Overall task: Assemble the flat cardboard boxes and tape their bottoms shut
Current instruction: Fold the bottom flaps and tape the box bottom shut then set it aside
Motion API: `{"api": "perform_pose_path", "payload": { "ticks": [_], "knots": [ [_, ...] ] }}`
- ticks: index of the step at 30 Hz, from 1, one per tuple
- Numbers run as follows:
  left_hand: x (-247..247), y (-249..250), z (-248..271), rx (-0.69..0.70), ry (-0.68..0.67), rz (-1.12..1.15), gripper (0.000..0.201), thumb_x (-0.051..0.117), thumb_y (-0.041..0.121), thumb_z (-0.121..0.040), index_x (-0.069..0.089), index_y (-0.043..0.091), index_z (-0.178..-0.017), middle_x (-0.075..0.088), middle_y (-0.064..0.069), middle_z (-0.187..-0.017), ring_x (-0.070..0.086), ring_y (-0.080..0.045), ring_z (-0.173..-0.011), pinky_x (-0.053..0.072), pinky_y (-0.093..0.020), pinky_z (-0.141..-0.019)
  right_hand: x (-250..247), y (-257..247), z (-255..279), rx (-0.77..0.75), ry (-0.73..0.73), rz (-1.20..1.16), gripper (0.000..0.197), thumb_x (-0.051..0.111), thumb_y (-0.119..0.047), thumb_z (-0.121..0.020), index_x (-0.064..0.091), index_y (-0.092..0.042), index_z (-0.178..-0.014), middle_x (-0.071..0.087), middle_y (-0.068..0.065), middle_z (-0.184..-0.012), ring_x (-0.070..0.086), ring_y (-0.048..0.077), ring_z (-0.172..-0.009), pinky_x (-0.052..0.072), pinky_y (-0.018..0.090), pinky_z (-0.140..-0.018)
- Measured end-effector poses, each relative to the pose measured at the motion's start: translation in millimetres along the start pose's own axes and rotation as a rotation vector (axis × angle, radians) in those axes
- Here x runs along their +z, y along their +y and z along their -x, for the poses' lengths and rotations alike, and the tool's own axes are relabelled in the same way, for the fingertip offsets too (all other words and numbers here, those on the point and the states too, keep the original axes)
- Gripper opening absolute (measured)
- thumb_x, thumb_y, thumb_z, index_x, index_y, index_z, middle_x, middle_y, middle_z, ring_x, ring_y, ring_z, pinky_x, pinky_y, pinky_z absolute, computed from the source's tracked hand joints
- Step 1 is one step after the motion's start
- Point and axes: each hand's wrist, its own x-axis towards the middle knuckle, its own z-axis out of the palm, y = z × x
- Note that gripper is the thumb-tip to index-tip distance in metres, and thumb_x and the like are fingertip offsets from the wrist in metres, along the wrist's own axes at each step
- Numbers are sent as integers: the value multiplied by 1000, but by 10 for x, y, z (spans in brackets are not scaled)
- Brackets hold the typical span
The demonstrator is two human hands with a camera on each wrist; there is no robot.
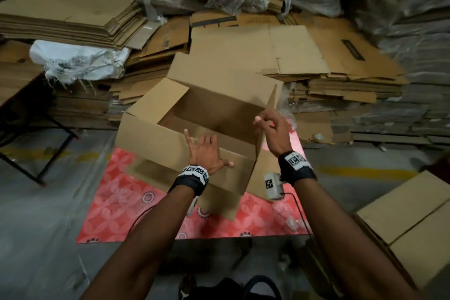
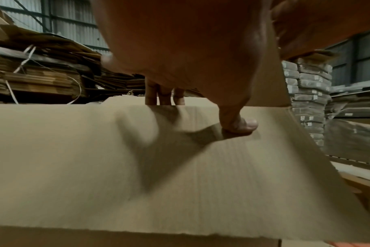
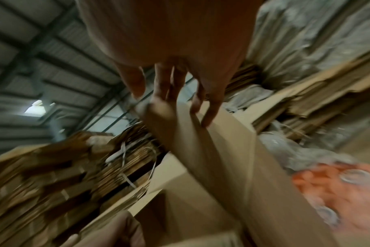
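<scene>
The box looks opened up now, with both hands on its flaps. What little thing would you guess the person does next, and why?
Probably fold the near flap inward. The box already stands squared on the red mat with all its flaps still open. The left hand lies spread on that flap, its fingers over the edge, while the right hand touches the right flap.

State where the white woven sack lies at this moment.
In the head view the white woven sack lies at the left, under the stack of flat cardboard and left of the open cardboard box.

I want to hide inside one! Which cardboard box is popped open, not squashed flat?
The cardboard box on the red mat, between both hands. It stands opened up; the others lie flat in stacks.
</scene>
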Motion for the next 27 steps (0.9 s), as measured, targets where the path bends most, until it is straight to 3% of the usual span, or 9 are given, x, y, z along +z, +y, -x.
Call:
{"api": "perform_pose_path", "payload": {
  "ticks": [2,4,8,10,13,15,17,23,27],
  "knots": [
    [9,96,-76,12,-5,-3,114,28,104,-61,49,16,-132,59,-6,-129,52,-24,-127,-5,-78,-112,-156,172,141,-14,156,-7,13,68,-24,-90,66,-13,-83,63,-4,-95,62,22,-91,52,34,-76],
    [19,177,-138,23,-16,2,115,28,104,-62,51,16,-132,59,-7,-131,51,-25,-127,5,-74,-115,-271,360,238,30,307,-4,11,68,-27,-89,63,-20,-83,57,-11,-99,60,23,-94,52,37,-78],
    [21,305,-214,23,-18,-1,108,34,101,-67,53,16,-132,55,-10,-132,47,-29,-127,28,-63,-109,-399,701,443,131,478,151,4,69,-26,-82,68,-23,-85,59,-1,-111,59,28,-103,47,37,-94],
    [28,358,-242,23,-38,-18,104,32,98,-72,51,16,-134,51,-11,-136,43,-30,-129,28,-64,-109,-412,851,584,286,430,313,7,70,-29,-83,71,-27,-90,60,-5,-121,49,30,-118,40,39,-100],
    [38,440,-270,21,-51,-45,102,28,97,-75,52,17,-134,50,-12,-136,41,-31,-130,28,-65,-109,-337,985,758,519,316,501,28,71,-54,-82,68,-39,-106,58,-21,-129,34,29,-133,27,62,-110],
    [65,495,-287,14,-49,-36,101,28,97,-76,53,17,-134,49,-13,-135,40,-31,-130,26,-68,-110,-243,987,803,566,254,523,47,68,-67,-81,64,-40,-118,55,-20,-134,30,30,-136,17,66,-112],
    [87,541,-299,6,-55,-21,102,29,96,-76,53,17,-135,48,-13,-135,38,-31,-130,24,-70,-111,-163,949,793,562,204,506,61,67,-74,-78,62,-37,-126,53,-16,-136,32,30,-134,18,64,-111],
    [79,688,-299,-13,-64,37,94,34,92,-81,53,16,-133,49,-12,-133,38,-31,-129,24,-71,-108,-209,954,637,562,112,515,64,66,-68,-83,58,-34,-136,58,-9,-139,42,33,-128,31,59,-110],
    [75,687,-274,139,23,136,66,43,74,-91,52,20,-130,56,-8,-128,47,-28,-122,36,-58,-103,-368,996,472,572,100,612,57,66,-60,-88,55,-37,-139,50,-5,-147,37,37,-134,31,63,-109]
  ]
}}
